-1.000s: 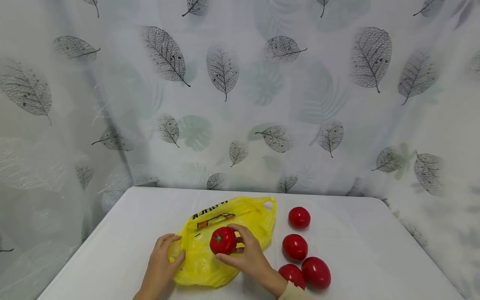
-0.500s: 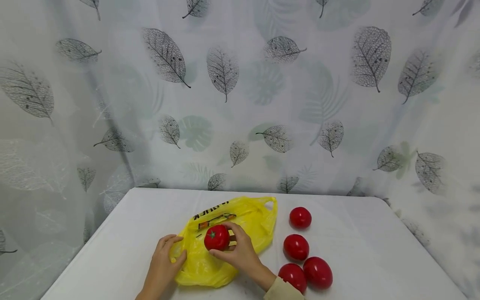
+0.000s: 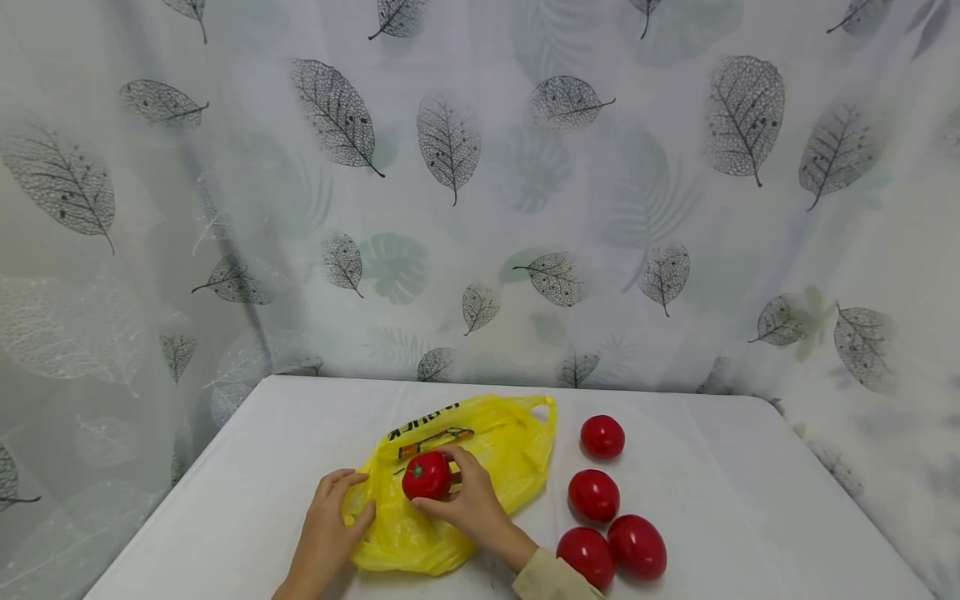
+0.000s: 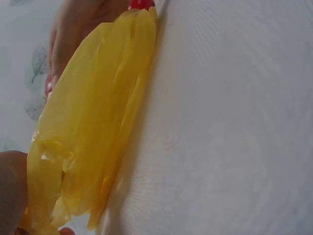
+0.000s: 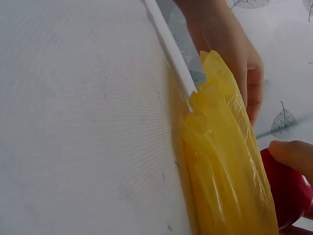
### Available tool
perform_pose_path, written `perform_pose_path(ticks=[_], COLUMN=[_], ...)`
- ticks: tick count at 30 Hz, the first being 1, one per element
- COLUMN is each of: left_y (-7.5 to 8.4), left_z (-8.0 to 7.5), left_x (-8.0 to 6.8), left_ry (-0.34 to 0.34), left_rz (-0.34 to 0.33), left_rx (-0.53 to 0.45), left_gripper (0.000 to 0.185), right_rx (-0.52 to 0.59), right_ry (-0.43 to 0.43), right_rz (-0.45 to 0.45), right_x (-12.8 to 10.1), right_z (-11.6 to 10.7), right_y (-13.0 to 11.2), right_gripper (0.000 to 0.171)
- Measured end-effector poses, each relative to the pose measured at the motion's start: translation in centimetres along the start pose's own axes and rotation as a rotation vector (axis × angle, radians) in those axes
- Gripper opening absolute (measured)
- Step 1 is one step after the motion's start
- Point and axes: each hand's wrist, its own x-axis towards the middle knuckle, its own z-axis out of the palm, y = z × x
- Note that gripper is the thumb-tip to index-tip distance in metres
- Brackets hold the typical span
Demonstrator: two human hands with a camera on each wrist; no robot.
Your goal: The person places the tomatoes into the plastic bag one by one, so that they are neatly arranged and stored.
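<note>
Red tomato, one: over yellow bag; green calyx shown by head view only; shifted leftward since the earlier frame. Right hand: grip around tomato. Left hand: grip pinching bag's edge, fingertips showing beneath in left wrist view. Red rounded pieces, four: worktop, right of bag.

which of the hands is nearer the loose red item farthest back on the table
Right. The right hand holds a tomato over the yellow bag, left of the loose red item; the left hand is farther left, at the bag's left edge.
</note>
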Motion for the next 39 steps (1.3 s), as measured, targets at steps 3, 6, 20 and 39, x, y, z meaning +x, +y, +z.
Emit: perform_pose_path(ticks=[3,6,20,39], left_y=[-0.1,0.0,-0.1,-0.1], left_z=[0.2,0.2,0.2,0.2], left_x=[0.0,0.0,-0.1,0.0], left_ry=[0.001,-0.006,-0.006,-0.003], left_rz=[-0.001,-0.015,-0.026,-0.010], left_rx=[-0.010,-0.008,-0.005,0.004], left_gripper=[0.036,0.036,0.034,0.033], right_rx=[-0.002,-0.008,-0.042,0.017], right_ry=[-0.004,0.000,0.051,0.063], right_rz=[0.009,0.005,0.012,0.044], right_x=[0.2,0.4,1.7,2.6], right_z=[0.2,0.4,1.7,2.8], right_y=[0.2,0.5,1.0,1.2], right_gripper=[0.062,0.065,0.066,0.063])
